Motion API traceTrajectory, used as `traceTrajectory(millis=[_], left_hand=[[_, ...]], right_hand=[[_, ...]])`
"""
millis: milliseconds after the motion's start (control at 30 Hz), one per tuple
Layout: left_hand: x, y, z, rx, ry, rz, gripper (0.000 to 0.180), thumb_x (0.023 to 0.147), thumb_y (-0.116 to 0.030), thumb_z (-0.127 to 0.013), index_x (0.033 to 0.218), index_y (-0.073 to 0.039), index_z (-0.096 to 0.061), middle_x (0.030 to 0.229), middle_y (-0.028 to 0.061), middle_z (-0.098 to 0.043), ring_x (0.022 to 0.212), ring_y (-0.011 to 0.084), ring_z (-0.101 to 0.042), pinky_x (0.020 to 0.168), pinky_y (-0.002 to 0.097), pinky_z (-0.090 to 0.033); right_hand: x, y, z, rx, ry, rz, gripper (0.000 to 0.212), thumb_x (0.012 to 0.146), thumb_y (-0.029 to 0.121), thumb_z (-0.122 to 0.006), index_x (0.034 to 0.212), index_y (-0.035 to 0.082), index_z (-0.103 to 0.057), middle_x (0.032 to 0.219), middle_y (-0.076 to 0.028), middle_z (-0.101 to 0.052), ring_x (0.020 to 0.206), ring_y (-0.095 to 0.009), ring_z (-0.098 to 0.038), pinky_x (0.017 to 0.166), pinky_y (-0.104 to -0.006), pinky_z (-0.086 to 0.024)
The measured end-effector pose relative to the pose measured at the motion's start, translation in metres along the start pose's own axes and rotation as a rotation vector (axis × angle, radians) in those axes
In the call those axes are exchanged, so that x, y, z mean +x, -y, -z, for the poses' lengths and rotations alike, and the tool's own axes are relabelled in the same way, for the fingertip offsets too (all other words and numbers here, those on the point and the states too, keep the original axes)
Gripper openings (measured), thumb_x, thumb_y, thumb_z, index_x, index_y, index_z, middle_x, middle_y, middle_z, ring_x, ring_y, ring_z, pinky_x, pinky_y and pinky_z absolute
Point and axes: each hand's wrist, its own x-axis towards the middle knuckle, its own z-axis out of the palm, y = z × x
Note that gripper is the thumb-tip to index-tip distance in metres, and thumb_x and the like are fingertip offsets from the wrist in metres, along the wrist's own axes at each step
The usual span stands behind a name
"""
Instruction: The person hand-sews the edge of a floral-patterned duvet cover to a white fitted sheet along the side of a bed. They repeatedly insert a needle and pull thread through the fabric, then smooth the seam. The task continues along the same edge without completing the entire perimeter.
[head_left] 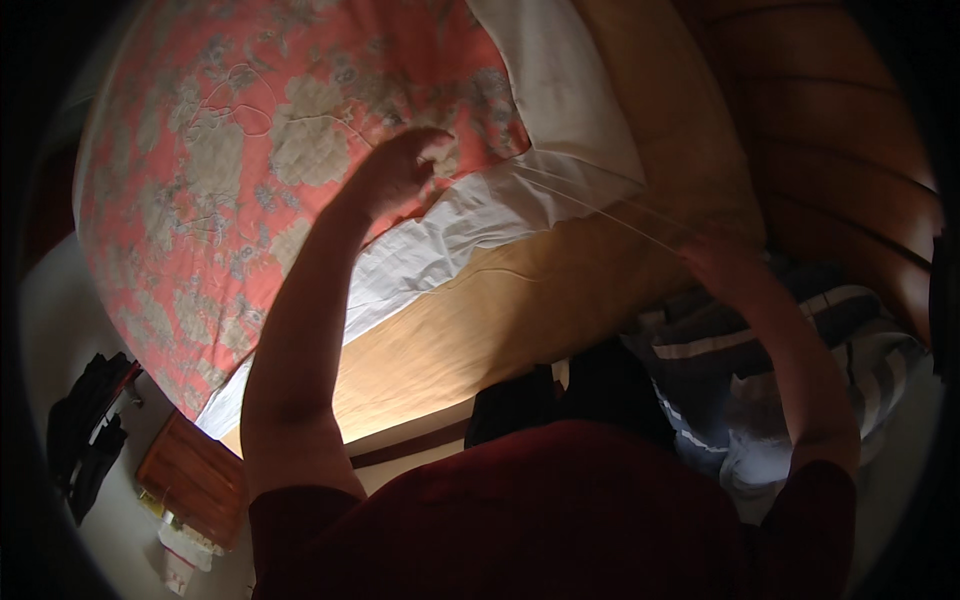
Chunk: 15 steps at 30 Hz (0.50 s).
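We are working at the near-right corner of the red floral quilt [290,60], which is lying on a tan bed sheet [450,330] with its white lining [470,215] showing along the near edge. Pale thread [610,213] is running in two straight strands from that corner to our right hand [725,265], to the right of the quilt. The right hand is apparently pinching the strands; shadow is hiding its fingertips, and we cannot tell whether it is holding a needle. Our left hand [405,170] is curving over the quilt just left of the corner, thumb and forefinger standing apart; we cannot tell whether it is pressing the cloth. For a sound result, we should be tensioning both strands evenly, drawing them low and in line with the stitch, and bracing the quilt beside the exit point so that the lining is not puckering. We should also be guarding against snags, since a loose loop of thread [272,120] is lying on the quilt's upper left. As for containers, we are identifying none with certainty: a reddish-brown wooden piece [195,480] is standing below the quilt's lower-left end, possibly a box or a stool, and no interior is showing.
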Motion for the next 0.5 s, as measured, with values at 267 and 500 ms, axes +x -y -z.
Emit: traceTrajectory(millis=[267, 500], left_hand=[[-0.022, 0.022, -0.010, -0.018, 0.065, 0.217, 0.018, 0.088, -0.016, -0.054, 0.100, -0.005, -0.063, 0.086, 0.0136, -0.065, 0.077, 0.0250, -0.062, 0.071, 0.0325, -0.048], [-0.013, 0.062, 0.034, 0.228, -0.158, 0.261, 0.019, 0.086, -0.021, -0.053, 0.094, -0.008, -0.063, 0.082, 0.0153, -0.064, 0.076, 0.0308, -0.062, 0.068, 0.0358, -0.048]], right_hand=[[-0.008, 0.012, 0.006, -0.104, -0.157, 0.004, 0.025, 0.081, 0.016, -0.059, 0.105, 0.013, -0.061, 0.094, -0.008, -0.062, 0.090, -0.027, -0.057, 0.078, -0.0390, -0.048], [0.005, 0.008, -0.013, -0.178, -0.208, 0.262, 0.036, 0.082, 0.014, -0.057, 0.117, 0.016, -0.057, 0.093, -0.010, -0.062, 0.092, -0.027, -0.058, 0.079, -0.0390, -0.048]])
